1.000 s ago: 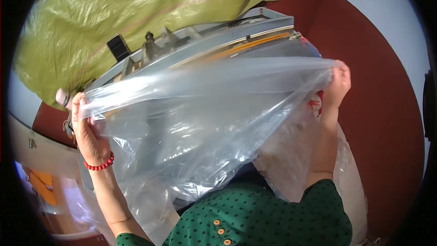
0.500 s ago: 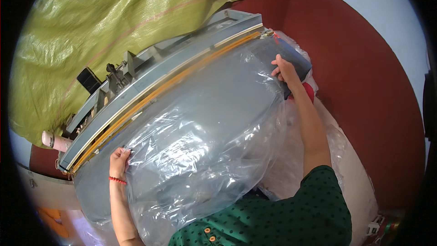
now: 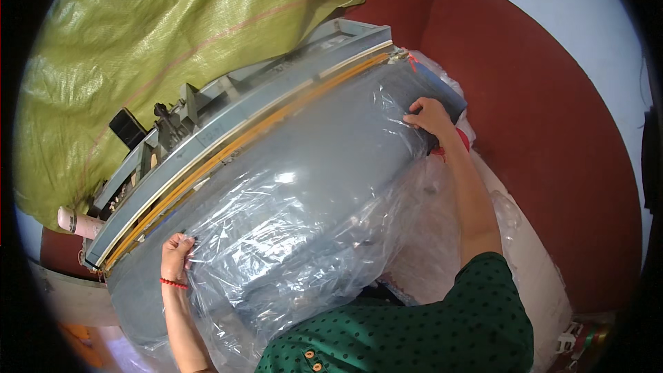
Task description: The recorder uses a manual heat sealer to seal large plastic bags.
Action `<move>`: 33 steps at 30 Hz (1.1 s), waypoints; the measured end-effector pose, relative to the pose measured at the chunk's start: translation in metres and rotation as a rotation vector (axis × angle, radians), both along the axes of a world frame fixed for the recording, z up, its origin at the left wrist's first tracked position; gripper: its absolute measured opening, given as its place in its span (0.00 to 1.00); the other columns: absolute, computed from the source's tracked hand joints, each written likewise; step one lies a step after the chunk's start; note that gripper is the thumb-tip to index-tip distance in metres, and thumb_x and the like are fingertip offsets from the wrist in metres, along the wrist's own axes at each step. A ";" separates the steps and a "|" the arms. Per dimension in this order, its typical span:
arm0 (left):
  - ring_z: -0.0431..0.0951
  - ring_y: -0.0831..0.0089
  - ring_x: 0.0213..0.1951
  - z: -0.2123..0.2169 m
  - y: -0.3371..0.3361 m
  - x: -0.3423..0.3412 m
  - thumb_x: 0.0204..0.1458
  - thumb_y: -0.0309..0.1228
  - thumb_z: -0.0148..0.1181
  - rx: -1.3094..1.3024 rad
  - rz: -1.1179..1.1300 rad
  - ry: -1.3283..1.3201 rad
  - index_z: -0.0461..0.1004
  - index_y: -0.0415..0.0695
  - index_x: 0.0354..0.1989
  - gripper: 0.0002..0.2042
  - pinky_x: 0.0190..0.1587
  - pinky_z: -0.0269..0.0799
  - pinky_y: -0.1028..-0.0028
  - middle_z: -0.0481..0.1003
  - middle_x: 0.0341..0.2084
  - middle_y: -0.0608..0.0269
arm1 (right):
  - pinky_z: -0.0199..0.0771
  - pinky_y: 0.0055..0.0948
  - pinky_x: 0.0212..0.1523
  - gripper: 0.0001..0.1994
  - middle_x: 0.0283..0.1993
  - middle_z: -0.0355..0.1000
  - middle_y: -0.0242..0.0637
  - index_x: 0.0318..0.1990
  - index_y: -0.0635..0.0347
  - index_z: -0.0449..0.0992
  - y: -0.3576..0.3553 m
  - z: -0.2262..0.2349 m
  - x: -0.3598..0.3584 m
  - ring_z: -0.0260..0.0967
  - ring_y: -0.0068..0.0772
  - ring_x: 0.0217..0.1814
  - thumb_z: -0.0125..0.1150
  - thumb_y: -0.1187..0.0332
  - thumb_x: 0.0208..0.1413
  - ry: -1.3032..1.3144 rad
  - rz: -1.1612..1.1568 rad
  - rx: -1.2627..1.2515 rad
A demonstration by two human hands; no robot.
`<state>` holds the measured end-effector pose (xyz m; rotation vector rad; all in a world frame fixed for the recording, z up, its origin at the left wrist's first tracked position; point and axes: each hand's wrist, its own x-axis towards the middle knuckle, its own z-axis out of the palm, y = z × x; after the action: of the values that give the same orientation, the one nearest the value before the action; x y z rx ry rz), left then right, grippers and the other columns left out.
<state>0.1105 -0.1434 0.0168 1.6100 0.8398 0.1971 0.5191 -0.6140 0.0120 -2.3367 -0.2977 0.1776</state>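
Note:
A wide clear plastic sheet lies wrinkled and shiny over a grey tabletop, its near part draping against my body. At the sheet's left edge, my left hand pinches the film between thumb and fingers. Far to the right, my right hand has its fingers bent and drawn together on the sheet's other side, close to the table's right end. Its fingertips appear to grip the film, though the exact edge is hard to see. Beyond both hands runs a long grey metal bar with an orange strip along its near side.
A black phone and a pink bottle sit along the metal frame's far side. Behind it hangs a yellow-green woven sheet. More clear plastic lies at the right, beside a dark red wall.
My right hand has come slightly nearer, its raised fingers now bent down onto the film. My left hand has shifted slightly left and nearer, still pinching the sheet. The view has shifted a little.

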 end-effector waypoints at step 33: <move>0.70 0.78 0.15 0.086 0.097 -0.272 0.42 0.26 0.50 0.288 -0.178 0.715 0.72 0.39 0.28 0.07 0.17 0.67 0.77 0.72 0.17 0.64 | 0.65 0.40 0.40 0.10 0.40 0.69 0.42 0.39 0.56 0.69 0.081 -0.049 0.040 0.66 0.49 0.42 0.44 0.63 0.53 -0.866 -0.034 -0.375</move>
<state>-0.1616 -0.0468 0.1024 2.0519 1.2347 -0.4310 0.5594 -0.5329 -0.0365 -2.6641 -0.6831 -0.8880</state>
